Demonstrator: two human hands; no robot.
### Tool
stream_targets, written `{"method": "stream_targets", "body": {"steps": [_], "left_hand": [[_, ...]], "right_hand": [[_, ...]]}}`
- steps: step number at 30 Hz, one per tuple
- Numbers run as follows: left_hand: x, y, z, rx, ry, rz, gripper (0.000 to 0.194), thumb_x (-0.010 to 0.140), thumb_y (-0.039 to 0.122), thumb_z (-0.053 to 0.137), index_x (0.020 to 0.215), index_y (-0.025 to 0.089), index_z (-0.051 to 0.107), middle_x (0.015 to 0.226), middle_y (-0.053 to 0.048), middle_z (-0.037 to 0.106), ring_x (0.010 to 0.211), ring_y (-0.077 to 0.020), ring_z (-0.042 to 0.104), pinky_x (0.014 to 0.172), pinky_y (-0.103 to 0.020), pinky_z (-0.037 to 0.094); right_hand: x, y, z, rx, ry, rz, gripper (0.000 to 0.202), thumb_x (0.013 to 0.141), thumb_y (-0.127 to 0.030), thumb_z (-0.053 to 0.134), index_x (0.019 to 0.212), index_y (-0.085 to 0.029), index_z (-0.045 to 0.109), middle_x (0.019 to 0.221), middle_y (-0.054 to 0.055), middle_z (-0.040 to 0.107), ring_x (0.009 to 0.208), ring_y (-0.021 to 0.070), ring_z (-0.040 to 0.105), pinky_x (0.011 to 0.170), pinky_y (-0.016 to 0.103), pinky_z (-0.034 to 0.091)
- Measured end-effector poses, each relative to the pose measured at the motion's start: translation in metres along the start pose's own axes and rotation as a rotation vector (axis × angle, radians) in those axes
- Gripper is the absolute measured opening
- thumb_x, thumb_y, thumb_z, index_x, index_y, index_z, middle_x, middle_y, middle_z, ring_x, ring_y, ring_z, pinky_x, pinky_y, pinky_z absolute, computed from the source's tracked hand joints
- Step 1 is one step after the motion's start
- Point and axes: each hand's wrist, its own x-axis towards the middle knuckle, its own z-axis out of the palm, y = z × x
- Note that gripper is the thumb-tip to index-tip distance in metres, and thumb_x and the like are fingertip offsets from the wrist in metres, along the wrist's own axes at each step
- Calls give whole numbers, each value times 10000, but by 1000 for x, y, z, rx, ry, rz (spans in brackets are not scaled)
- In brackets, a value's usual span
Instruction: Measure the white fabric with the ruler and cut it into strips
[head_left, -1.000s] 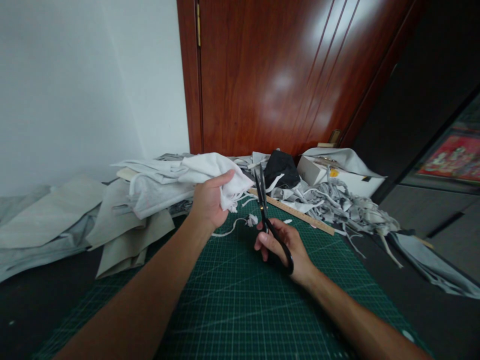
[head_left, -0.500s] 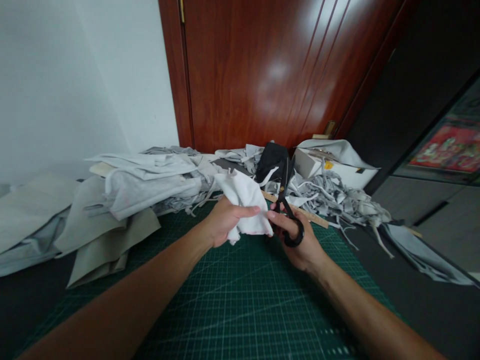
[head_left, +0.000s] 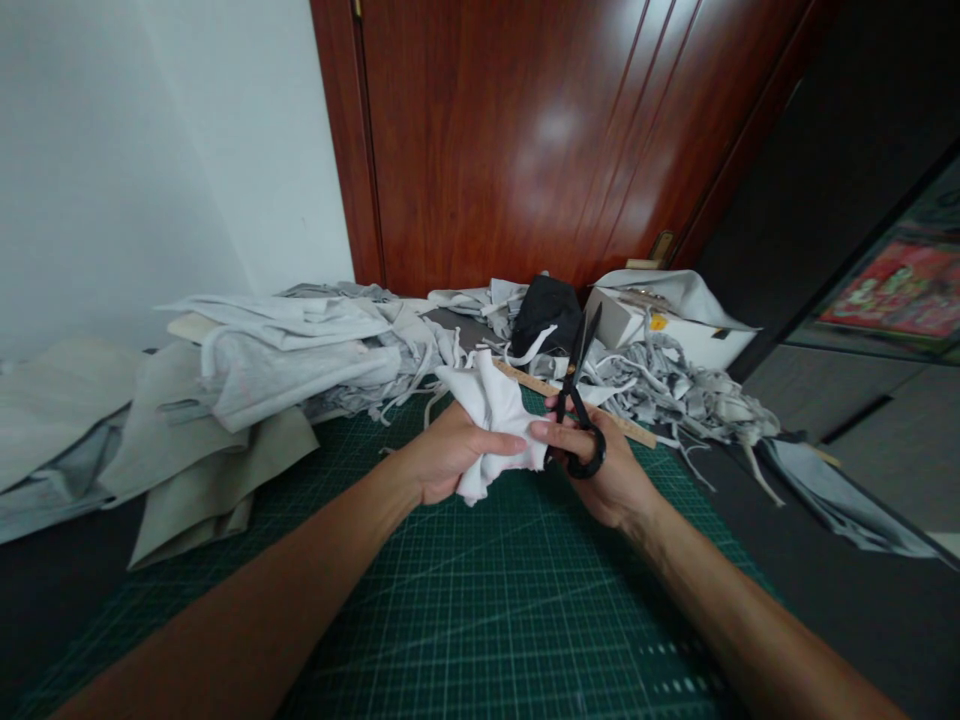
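A crumpled piece of white cloth is gripped by my left hand, the thumb lying across its front. My right hand holds black-handled scissors with the blades pointing up and slightly parted. The right thumb and fingertips also touch the cloth's right edge. Both hands are above a green cutting mat. Some of the right fingers are hidden behind the scissors and the cloth.
Folded grey-white fabric is heaped at the left, with beige sheets below it. Behind the hands lie a wooden ruler and a black bundle. Fabric scraps pile up before a white box at the right.
The cloth has bunched up more and its top edge has dropped. The scissor blades, nearly upright before, now lean right and show apart. Both hands stay close together.
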Motion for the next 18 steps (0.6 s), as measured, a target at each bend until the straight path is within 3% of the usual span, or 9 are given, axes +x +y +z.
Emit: {"method": "stream_targets", "body": {"steps": [4, 7, 10, 14, 18], "left_hand": [[0, -1, 2, 44, 36, 52, 415, 626, 84, 871, 1030, 166, 826, 938, -97, 800, 670, -140, 656, 510, -193, 410], [1, 1, 3, 52, 50, 59, 387, 634, 104, 871, 1016, 144, 826, 908, -97, 784, 583, -83, 552, 458, -177, 296], [1, 0, 4, 67, 85, 56, 373, 640, 123, 883, 1008, 139, 827, 970, -117, 790, 567, -66, 523, 454, -182, 285], [2, -5, 6, 68, 152, 86, 312, 643, 162, 918, 942, 142, 831, 846, -76, 769, 516, -49, 477, 423, -179, 260], [6, 0, 8, 7, 292, 146, 256, 627, 187, 944, 831, 142, 797, 801, -65, 758, 548, -86, 572, 412, -170, 324]], "right_hand": [[0, -2, 1, 5, -15, -1, 630, 456, -181, 1029, 973, -204, 670, 725, -72, 580, 646, 127, 516, 629, 272, 413], [1, -3, 1, 6, -21, -29, 627, 451, -181, 1033, 956, -200, 663, 708, -86, 540, 629, 113, 483, 623, 267, 399], [1, -4, 1, -18, -21, -56, 638, 452, -209, 1041, 966, -193, 663, 718, -78, 563, 643, 118, 506, 610, 263, 392], [2, -1, -1, -68, -38, -88, 652, 481, -286, 1047, 1000, -199, 662, 732, -73, 600, 613, 114, 523, 578, 261, 402], [2, 3, -4, -191, -61, -197, 556, 636, -419, 997, 1012, -208, 646, 657, -71, 605, 566, 125, 535, 554, 271, 413]]}}
